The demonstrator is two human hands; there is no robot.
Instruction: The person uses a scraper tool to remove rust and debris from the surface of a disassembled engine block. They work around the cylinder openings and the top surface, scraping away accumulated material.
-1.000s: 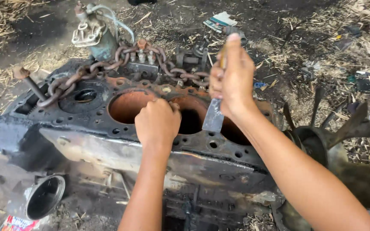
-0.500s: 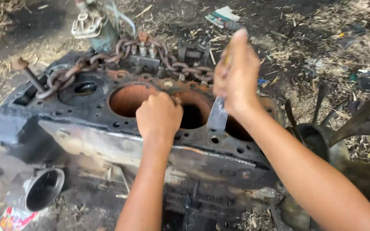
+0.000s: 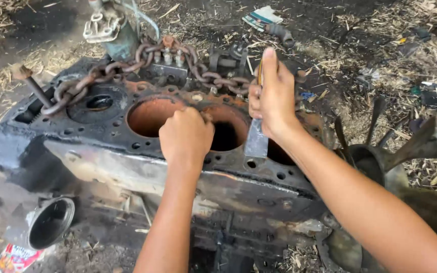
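Head view: the left hand [image 3: 185, 136] is balled into a fist on the top deck of the rusty engine block [image 3: 127, 167], its knuckles resting on the strip of metal between two cylinder bores [image 3: 150, 116]. Whether anything is pinched inside that fist cannot be told. The right hand [image 3: 274, 98] is clamped around the handle of a flat metal scraper [image 3: 256, 139], thumb pointing up; the grey blade hangs down from the palm and its lower edge meets the deck just right of the middle bore. The two hands are near each other but not touching, the blade standing between them.

A heavy rusted chain [image 3: 127, 63] is draped across the far side of the block, running from a bolt [image 3: 31, 83] at the left corner to just behind the right hand. Beyond it stands a pale green machine part [image 3: 112, 28].

On the dirt at the far side, above the right hand, lies a small flat packet [image 3: 261, 16], white with blue-green print. At the lower left corner, a crumpled wrapper [image 3: 13, 258] in red, yellow and white lies beside an open black cylinder sleeve [image 3: 51, 222]. A dark fan [image 3: 380, 151] with bent blades sits to the right of the block, close under the right forearm.
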